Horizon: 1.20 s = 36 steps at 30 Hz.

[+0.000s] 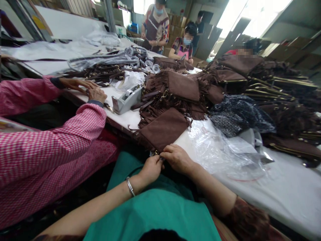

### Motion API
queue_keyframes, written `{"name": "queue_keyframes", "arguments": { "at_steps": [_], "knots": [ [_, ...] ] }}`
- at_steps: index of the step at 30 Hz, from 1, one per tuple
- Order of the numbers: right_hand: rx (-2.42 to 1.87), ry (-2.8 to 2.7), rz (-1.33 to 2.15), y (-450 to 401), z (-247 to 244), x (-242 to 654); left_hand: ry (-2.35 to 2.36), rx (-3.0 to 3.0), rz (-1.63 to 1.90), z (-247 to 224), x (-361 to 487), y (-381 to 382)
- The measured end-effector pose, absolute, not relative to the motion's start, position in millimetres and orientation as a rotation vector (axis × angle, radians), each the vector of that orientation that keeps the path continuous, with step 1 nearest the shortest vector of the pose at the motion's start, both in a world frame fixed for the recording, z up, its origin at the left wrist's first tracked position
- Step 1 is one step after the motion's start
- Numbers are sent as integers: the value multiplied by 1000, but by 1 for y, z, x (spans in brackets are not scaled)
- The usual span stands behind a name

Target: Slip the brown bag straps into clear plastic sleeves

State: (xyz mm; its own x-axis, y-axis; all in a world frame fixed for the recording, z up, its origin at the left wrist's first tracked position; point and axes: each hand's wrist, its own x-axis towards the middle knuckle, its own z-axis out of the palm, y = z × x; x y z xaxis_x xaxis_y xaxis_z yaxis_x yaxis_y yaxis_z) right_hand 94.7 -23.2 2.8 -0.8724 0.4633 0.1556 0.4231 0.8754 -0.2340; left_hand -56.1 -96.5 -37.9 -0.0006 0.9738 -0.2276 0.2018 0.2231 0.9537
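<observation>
the left hand (151,169), with a thin silver metal bangle (130,186) at its wrist, is curled into a loose fist at the near corner of a flat, rectangular brown suede pouch (164,129); the right hand (177,158) meets it there, fingers bent down and pinched together on the same corner, where a small brass-coloured fitting (156,152) glints between the two hands (too small to make out its shape). both hands are closed on that corner of the pouch, which lies tilted over the near edge of the long white table (288,190), its soft nap matte and its edge trimmed with thin fringe

just behind it sits a heap of fringed brown suede bags (183,87), their tassels spilling over one another, and further right a darker stack of brown bags with gold-toned zip edges (276,87). crinkled clear plastic sheeting (220,150) lies beside the right hand, next to a dark speckled cloth (238,115)

to the left, a co-worker in pink checked sleeves (50,144) rests both hands (87,88) on the table, near a grey boxy tape dispenser (126,98) and a tangle of dark leather straps (100,70). the person's lap is covered by smooth green fabric (155,211)
</observation>
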Motion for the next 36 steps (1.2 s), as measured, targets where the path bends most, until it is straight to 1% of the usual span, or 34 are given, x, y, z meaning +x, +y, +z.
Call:
{"name": "queue_keyframes", "arguments": {
  "at_steps": [5, 9, 12, 16, 18, 21, 28, 32, 36],
  "knots": [
    [-674, -2946, 333, -18, 9, 86, 1538, 1404, 850, -39, -59, -98],
    [-681, -2974, 326, -13, 9, 79, 1554, 1399, 856, -38, -59, -98],
    [-662, -2969, 313, -11, 7, 78, 1461, 1232, 880, -33, -59, -97],
    [-597, -2893, 385, -12, 4, 83, 1220, 753, 812, -21, -62, -96],
    [-559, -2847, 415, -13, 2, 86, 1163, 605, 772, -17, -64, -96],
    [-505, -2802, 399, -15, -2, 90, 1111, 558, 719, -17, -69, -94],
    [-430, -2735, 237, -21, -8, 97, 867, 359, 644, -23, -80, -91],
    [-425, -2721, 233, -23, -11, 101, 964, 402, 665, -20, -73, -93],
    [-547, -2614, 359, -29, -8, 111, 1170, 572, 712, -20, -63, -96]
  ]
}}
